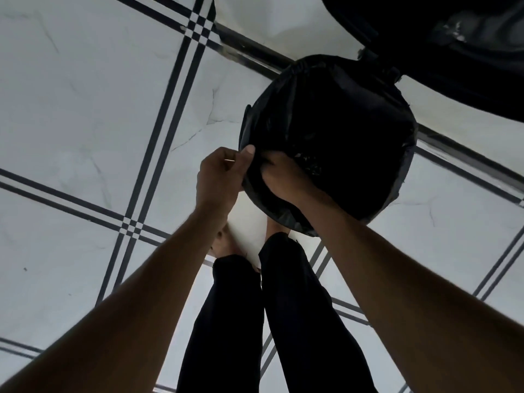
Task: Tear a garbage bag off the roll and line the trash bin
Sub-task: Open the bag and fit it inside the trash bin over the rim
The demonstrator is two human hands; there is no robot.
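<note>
Black garbage bag [334,131] is seen draped over the round trash bin [391,202] on the tiled floor [85,109], at about 1 o'clock from the feet. At the rim's 8 o'clock edge, bag film is pinched by the left hand [219,177]; the right hand [283,177] is closed on a fold just inside.

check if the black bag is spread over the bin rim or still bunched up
Spread: the black bag wraps the round rim nearly all around. The left hand and right hand grip its near edge.
</note>
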